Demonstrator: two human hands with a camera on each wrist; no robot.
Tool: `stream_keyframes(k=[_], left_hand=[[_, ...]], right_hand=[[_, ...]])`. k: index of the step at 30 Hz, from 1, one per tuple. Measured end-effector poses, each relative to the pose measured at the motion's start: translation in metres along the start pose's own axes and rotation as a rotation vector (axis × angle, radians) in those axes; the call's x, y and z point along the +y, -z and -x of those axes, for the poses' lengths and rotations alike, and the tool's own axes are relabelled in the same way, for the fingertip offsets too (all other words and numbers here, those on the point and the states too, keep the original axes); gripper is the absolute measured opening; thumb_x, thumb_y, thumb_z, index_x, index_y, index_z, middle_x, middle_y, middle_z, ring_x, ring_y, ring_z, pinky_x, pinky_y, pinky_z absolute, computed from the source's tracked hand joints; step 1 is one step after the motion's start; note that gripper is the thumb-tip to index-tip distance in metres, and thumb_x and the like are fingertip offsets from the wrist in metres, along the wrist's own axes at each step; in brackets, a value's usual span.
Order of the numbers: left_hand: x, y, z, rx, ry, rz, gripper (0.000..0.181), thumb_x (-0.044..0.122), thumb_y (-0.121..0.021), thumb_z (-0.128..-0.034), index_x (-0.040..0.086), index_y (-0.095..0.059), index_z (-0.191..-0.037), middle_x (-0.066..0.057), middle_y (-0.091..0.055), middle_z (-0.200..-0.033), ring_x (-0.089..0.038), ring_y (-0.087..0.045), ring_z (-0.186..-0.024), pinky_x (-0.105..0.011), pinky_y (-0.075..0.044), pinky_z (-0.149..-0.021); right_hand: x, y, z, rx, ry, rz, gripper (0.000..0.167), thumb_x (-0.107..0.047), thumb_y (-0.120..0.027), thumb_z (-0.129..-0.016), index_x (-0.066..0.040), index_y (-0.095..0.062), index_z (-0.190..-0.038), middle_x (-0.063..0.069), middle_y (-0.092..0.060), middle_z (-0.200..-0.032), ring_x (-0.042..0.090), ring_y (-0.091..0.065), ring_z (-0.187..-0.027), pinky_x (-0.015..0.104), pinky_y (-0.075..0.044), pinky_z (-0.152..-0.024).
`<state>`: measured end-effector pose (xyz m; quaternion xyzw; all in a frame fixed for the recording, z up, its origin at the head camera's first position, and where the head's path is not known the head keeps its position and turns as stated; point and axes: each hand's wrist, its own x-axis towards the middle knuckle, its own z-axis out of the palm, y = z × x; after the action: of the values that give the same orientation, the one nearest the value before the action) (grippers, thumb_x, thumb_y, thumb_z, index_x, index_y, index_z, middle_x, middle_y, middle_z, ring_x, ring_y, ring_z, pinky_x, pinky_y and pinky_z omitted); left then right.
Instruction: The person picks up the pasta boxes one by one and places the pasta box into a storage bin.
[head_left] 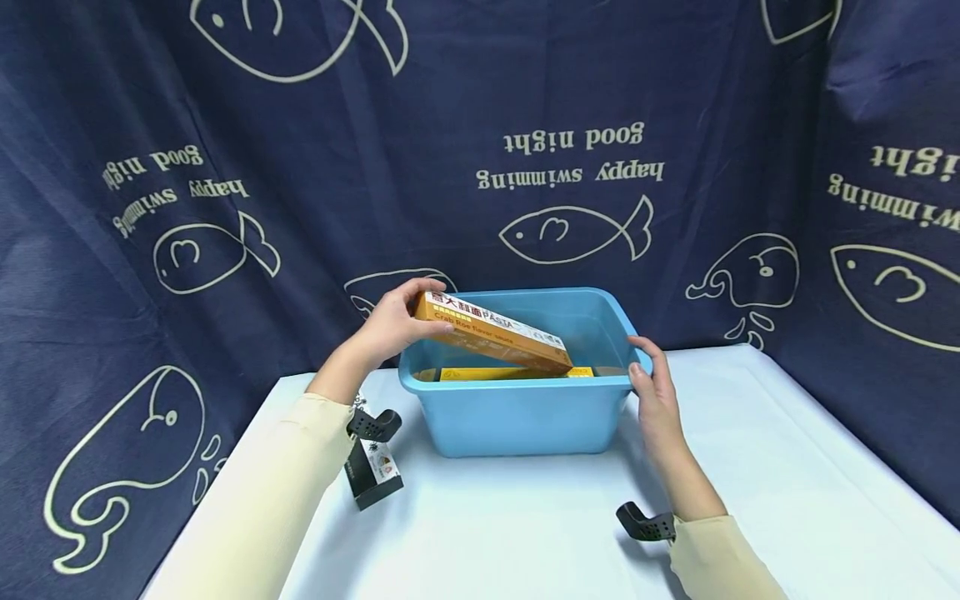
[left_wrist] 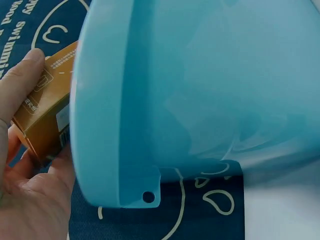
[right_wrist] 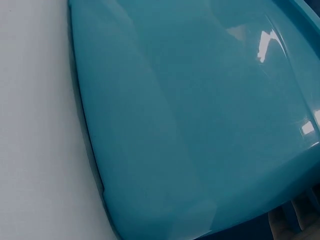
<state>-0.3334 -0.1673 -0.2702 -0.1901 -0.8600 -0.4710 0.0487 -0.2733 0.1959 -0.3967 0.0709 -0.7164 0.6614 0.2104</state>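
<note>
My left hand (head_left: 392, 323) grips one end of an orange-and-white pasta box (head_left: 491, 332), labelled crab roe flavour sauce. The box slants down to the right, its far end within the mouth of a light blue plastic bin (head_left: 525, 421). Beneath it in the bin lies a yellow box (head_left: 480, 374), partly hidden by the front rim. With thumb and fingers, my right hand (head_left: 657, 398) holds the bin's right rim. In the left wrist view the thumb lies along one face of the pasta box (left_wrist: 50, 95), fingers beneath. The right wrist view shows mostly the bin's outer wall (right_wrist: 190, 120).
A black-and-white box (head_left: 375, 475) lies on the white table (head_left: 510, 525) left of the bin, partly covered by the left wrist. A dark blue curtain (head_left: 420, 192) printed with fish hangs behind and at both sides. Each wrist wears a black strap mount (head_left: 375, 425).
</note>
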Motion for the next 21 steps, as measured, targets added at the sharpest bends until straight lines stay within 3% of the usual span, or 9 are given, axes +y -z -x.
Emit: stream_keyframes(k=[11, 21], left_hand=[[0.001, -0.010, -0.012, -0.079, 0.040, -0.059, 0.067, 0.017, -0.082, -0.0832, 0.016, -0.051, -0.142, -0.009, -0.054, -0.134, -0.028, -0.056, -0.114, -0.040, -0.053, -0.097], [0.000, -0.019, -0.021, -0.101, 0.055, -0.137, 0.087, 0.016, -0.078, -0.0867, 0.011, -0.028, -0.157, -0.014, -0.049, -0.145, -0.031, -0.053, -0.124, -0.045, -0.048, -0.105]], right_hand=[[0.001, -0.001, -0.001, -0.004, -0.002, 0.020, 0.047, -0.028, -0.040, -0.105, -0.020, -0.036, -0.151, 0.000, -0.025, -0.165, 0.031, -0.017, -0.154, 0.070, -0.015, -0.117], [0.002, 0.000, -0.001, -0.009, 0.026, -0.010, 0.047, -0.026, -0.039, -0.105, -0.017, -0.037, -0.150, 0.002, -0.026, -0.164, 0.030, -0.017, -0.154, 0.070, -0.016, -0.117]])
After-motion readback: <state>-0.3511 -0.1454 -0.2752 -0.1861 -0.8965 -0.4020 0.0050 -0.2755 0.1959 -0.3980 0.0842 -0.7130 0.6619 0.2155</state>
